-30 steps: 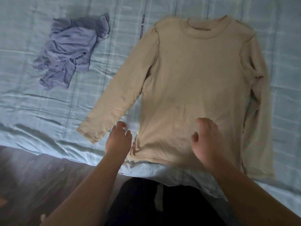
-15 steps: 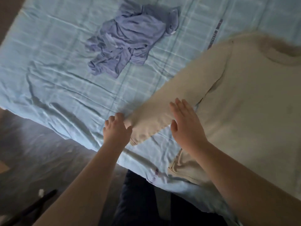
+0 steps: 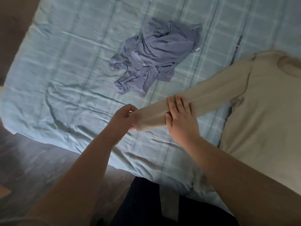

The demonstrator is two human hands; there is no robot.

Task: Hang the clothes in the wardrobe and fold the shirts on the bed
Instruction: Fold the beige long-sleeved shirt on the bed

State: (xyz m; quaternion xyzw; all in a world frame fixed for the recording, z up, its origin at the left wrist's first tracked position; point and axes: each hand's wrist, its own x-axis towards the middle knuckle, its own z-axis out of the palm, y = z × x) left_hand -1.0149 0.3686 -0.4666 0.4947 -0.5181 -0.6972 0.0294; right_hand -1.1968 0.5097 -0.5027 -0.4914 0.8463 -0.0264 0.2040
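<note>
1. The cuff of a beige sleeve is pinched by the left hand, whose fingers are curled round the cuff's end. Whether the cuff is raised off the sheet cannot be told.
2. Just beside that pinch, on the side of the shirt's body, the right hand is laid palm down on the sleeve. Its fingers are straight and slightly spread, and nothing is gripped by it.
3. From the pinch the sleeve is drawn out to the right and away, up to the shoulder of the beige long-sleeved shirt, which is spread flat on the bed.
4. Beyond the grip, farther up the bed, a crumpled blue-violet garment is seen, apart from the sleeve.
5. Under both garments a light blue checked sheet is spread, creased around the grip.
6. Nearer than the grip, past the bed's edge, a dark floor and the person's dark trousers are seen.
</note>
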